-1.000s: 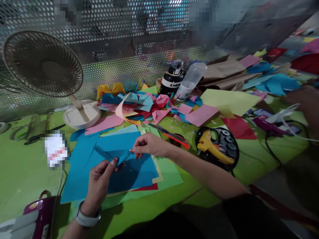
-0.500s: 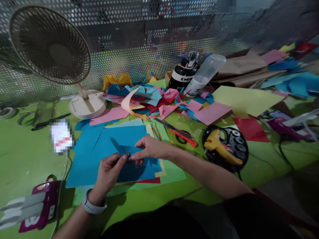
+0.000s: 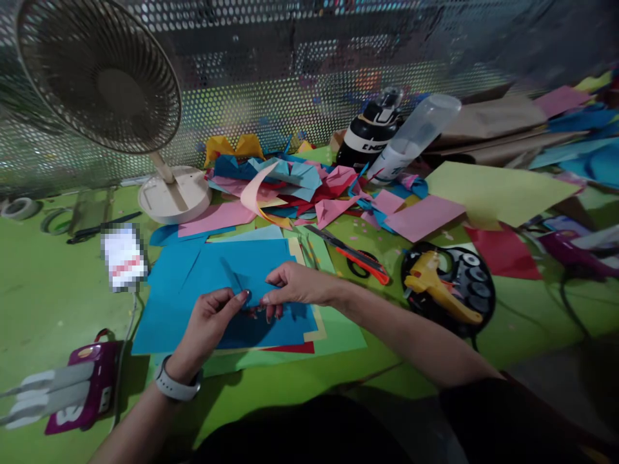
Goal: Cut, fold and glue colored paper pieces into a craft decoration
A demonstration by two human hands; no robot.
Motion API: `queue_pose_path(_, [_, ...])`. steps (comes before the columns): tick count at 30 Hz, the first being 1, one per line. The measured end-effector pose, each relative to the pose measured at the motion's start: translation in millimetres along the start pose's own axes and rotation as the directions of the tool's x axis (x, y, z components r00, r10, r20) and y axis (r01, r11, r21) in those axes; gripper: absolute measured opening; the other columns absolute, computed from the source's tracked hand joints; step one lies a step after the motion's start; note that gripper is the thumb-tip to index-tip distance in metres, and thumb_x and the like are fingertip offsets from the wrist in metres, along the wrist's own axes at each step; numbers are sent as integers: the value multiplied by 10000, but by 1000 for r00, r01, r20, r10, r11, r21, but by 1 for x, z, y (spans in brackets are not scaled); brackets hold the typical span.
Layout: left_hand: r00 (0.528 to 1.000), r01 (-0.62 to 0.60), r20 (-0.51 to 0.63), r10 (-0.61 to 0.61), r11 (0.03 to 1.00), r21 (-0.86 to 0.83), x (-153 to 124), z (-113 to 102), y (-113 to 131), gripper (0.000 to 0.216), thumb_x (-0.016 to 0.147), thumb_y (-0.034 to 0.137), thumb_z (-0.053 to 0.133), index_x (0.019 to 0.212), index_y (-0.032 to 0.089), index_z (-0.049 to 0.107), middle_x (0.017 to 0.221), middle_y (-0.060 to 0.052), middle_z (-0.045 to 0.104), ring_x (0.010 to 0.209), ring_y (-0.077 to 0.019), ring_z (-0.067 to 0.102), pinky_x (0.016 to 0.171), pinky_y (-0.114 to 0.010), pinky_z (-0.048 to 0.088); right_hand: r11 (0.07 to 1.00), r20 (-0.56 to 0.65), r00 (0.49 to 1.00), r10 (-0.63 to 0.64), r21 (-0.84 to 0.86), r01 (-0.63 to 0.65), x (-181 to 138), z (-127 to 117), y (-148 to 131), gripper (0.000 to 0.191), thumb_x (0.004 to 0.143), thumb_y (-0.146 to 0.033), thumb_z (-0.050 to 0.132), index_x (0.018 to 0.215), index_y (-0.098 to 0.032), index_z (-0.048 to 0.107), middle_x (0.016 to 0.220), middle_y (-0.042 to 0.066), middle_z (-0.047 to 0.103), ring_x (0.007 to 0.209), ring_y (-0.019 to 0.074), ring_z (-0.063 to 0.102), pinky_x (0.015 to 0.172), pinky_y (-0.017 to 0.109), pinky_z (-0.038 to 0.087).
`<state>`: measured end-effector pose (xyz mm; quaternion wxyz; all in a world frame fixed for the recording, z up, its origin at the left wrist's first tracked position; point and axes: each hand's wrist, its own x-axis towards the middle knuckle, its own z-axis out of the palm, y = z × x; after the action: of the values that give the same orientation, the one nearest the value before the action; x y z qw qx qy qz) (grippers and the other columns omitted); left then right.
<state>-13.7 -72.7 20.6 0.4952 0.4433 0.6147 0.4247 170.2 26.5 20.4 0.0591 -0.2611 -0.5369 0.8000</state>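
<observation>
Tabletop (image 3: 43, 309), blue paper (image 3: 235, 281) in left hand (image 3: 211, 322)

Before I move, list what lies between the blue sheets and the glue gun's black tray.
Past the blue sheets, the head view shows a cream sheet, a green sheet, the orange cutter, black-handled scissors, and the right forearm crossing.

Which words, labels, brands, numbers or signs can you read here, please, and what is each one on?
"ENC", probably, on the white band of the black bottle; the letters after it are unclear.
Clear bottle: lettering near its lower end, too blurred to read.
Phone: screen blurred out, unreadable.
Purple power strip: pale markings, too small to read.
</observation>
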Motion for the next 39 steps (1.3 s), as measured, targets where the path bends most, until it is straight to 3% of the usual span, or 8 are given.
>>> queue_pose_path(7, [1000, 14, 22, -13, 998, -55, 4, -8, 0, 315, 776, 403, 700, 587, 165, 617, 638, -27, 706, 651, -170, 662, 656, -253, 486, 998, -8, 1000, -5, -57, 5, -7, -17, -10, 302, 667, -385, 762, 687, -104, 655, 615, 48, 713, 499, 107, 628, 546, 231, 507])
queue_pose_path(12, [1000, -6, 8, 8, 988, -155, 7, -13, 0, 319, 766, 373, 718, 577, 172, 559, 580, 14, 652, 642, -171, 680, 693, -267, 513, 992, -95, 994, -52, -117, 41, -19, -31, -21, 217, 704, -320, 689, 693, -104, 671, 638, 61, 720, 518, 109, 637, 505, 200, 466])
queue_pose_path(16, [999, -45, -9, 44, 994, -97, 6, -13, -2, 339, 756, 407, 721, 579, 163, 566, 606, -1, 649, 679, -175, 670, 679, -263, 516, 982, -186, 979, -81, -185, 46, -18, -25, -19, 298, 748, -408, 666, 800, -116, 645, 627, 40, 706, 498, 96, 619, 431, 164, 376])
queue_pose_path(20, [999, -1, 34, 7, 983, -185, 3, -12, -3, 348, 672, 461, 777, 778, 152, 655, 702, -42, 693, 713, -204, 668, 660, -293, 534, 976, -146, 978, -146, -181, 118, -10, -9, -7, 368, 634, -356, 781, 885, -157, 599, 635, -30, 679, 538, 103, 614, 526, 204, 471])
queue_pose_path(25, [992, 122, 78, -97, 890, -438, 2, -11, -2, 629, 634, 651, 709, 1020, 158, 653, 759, -38, 671, 643, -180, 638, 535, -269, 515, 937, -165, 947, -275, -269, 225, -5, -2, 2, 190, 659, -299, 709, 769, -157, 647, 673, -25, 668, 613, 115, 615, 617, 232, 482])
queue_pose_path(28, [987, 163, 53, -155, 911, -378, 3, -7, -1, 488, 665, 506, 762, 1008, 178, 650, 707, 12, 636, 582, -127, 599, 498, -215, 472, 898, -220, 917, -332, -372, 236, -5, -2, 1, 184, 678, -291, 672, 797, -152, 679, 673, -5, 665, 632, 129, 606, 610, 234, 459])
queue_pose_path(34, [996, -70, -60, 65, 994, -85, 7, -4, -5, 359, 687, 441, 757, 898, 159, 685, 780, -17, 684, 696, -131, 597, 635, -217, 475, 922, -217, 951, -218, -365, 128, -9, 2, -4, 313, 793, -423, 582, 901, -138, 654, 680, 7, 636, 588, 116, 572, 518, 206, 360])
queue_pose_path(39, [997, 17, -78, -23, 997, -75, 7, -6, -5, 449, 625, 438, 800, 967, 179, 670, 772, -11, 694, 708, -150, 625, 634, -228, 487, 715, -222, 880, -419, -678, 170, -10, 12, 4, 328, 786, -442, 656, 647, -155, 576, 547, -61, 457, 546, 74, 392, 515, 205, 268])
